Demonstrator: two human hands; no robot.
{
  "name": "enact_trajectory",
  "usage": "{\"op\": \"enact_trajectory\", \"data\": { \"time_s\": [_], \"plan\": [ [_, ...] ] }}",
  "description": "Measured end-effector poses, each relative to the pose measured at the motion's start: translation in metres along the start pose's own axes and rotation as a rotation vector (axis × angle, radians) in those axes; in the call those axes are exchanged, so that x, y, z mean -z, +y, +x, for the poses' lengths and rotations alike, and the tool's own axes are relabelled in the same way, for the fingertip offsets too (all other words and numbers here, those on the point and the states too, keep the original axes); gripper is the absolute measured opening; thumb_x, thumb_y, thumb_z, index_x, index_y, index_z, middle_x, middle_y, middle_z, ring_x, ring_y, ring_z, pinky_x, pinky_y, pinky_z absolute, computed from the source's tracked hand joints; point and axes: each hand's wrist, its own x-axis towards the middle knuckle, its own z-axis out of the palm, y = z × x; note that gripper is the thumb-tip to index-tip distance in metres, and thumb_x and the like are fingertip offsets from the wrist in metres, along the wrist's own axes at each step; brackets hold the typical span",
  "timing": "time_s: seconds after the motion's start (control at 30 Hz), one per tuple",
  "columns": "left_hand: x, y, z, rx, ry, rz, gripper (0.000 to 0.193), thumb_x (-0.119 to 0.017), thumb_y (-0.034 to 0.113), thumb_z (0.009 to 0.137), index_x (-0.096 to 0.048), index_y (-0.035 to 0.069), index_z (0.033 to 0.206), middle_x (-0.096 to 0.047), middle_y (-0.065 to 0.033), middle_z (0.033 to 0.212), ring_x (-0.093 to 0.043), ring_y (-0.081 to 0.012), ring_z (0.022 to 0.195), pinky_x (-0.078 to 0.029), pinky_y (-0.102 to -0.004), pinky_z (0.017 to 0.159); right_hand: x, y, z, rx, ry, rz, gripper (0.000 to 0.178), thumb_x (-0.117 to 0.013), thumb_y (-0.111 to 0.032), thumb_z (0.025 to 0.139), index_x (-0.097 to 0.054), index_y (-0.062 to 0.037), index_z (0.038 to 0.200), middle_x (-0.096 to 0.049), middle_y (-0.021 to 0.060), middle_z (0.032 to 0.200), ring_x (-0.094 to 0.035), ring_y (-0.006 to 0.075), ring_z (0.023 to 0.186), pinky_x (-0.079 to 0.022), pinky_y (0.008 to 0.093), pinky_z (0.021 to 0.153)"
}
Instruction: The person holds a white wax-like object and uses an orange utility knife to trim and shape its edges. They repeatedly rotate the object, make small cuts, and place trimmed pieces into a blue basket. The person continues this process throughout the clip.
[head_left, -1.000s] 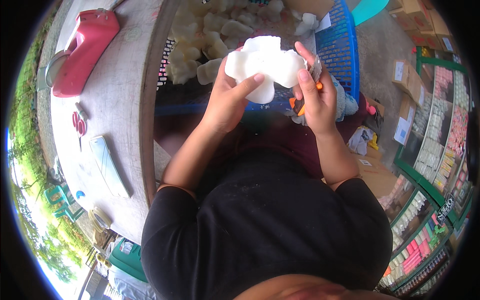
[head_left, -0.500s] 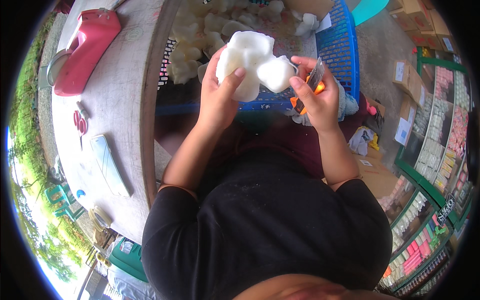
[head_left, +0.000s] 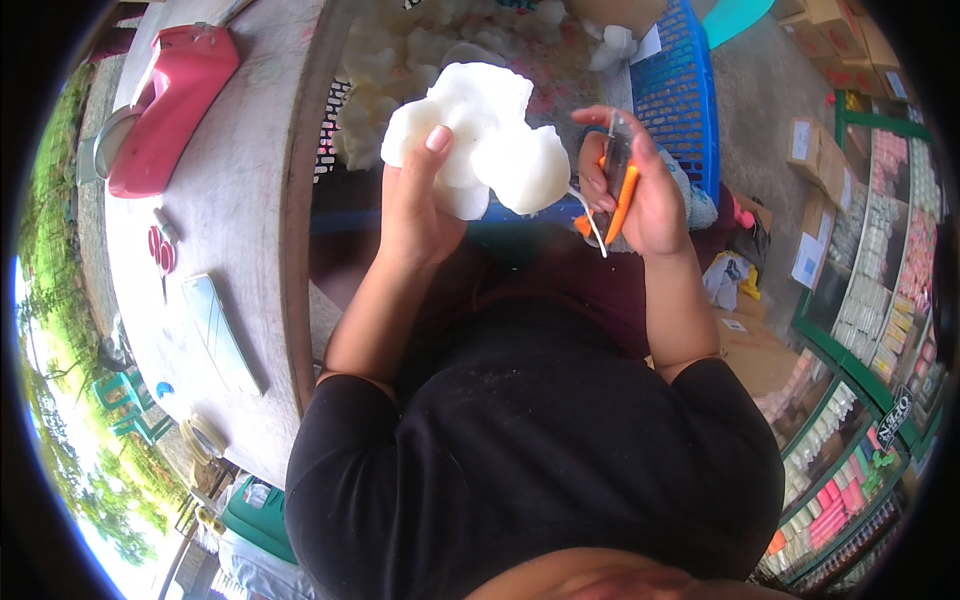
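Outdoors beside a grey counter (head_left: 240, 200), the left hand (head_left: 420, 215) grips a white lump (head_left: 480, 135); at three o'clock, the right hand (head_left: 640, 195) closes its fingers on an orange cutter (head_left: 622, 185), blade partly hidden.

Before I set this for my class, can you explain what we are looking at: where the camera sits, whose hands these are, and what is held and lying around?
The camera is worn on the person's head and looks down, so the edges bend. The two bare hands are the wearer's own. The left hand grips a white lumpy piece. The right hand holds a small orange-handled knife. Behind them stands a blue basket with more white pieces. On the grey table to the left lie a red container, red scissors and a phone.
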Motion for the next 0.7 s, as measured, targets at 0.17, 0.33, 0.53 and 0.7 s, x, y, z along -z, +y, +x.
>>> {"op": "enact_trajectory", "data": {
  "time_s": [0.17,0.33,0.53,0.7],
  "plan": [
    [-0.004,0.004,-0.006,0.092,-0.038,-0.031,0.044,-0.055,0.026,0.084,-0.044,-0.001,0.118,-0.055,-0.0117,0.107,-0.056,-0.0203,0.098,-0.045,-0.0333,0.084,-0.009,-0.005,-0.003,0.38,-0.119,-0.592,0.047,-0.051,-0.034,0.09,-0.051,-0.0002,0.124,-0.05,0.0038,0.072,-0.043,0.0101,0.061,-0.035,0.0212,0.056],
    [-0.009,0.006,-0.007,0.134,-0.02,-0.058,0.045,-0.054,0.028,0.085,-0.044,-0.001,0.118,-0.055,-0.012,0.108,-0.055,-0.0204,0.099,-0.044,-0.0338,0.086,-0.017,-0.019,-0.009,0.543,-0.124,-0.859,0.044,-0.058,-0.027,0.085,-0.056,0.0013,0.119,-0.051,0.0068,0.066,-0.048,0.0153,0.056,-0.039,0.0258,0.052],
    [-0.009,0.006,-0.011,0.154,-0.005,-0.053,0.046,-0.054,0.03,0.086,-0.044,-0.001,0.119,-0.055,-0.0119,0.108,-0.054,-0.0201,0.1,-0.043,-0.034,0.087,-0.015,-0.028,-0.01,0.554,-0.172,-0.986,0.043,-0.058,-0.027,0.084,-0.059,0.0027,0.115,-0.049,0.0068,0.061,-0.049,0.0167,0.051,-0.04,0.0277,0.048],
    [-0.01,0.003,-0.014,0.157,0.001,-0.081,0.046,-0.057,0.028,0.085,-0.044,-0.001,0.119,-0.054,-0.0121,0.11,-0.055,-0.02,0.099,-0.044,-0.0343,0.086,-0.017,-0.027,-0.013,0.601,-0.097,-1.046,0.044,-0.057,-0.03,0.084,-0.06,0.0024,0.114,-0.048,0.006,0.059,-0.048,0.0166,0.049,-0.038,0.0277,0.046]
  ]
}}
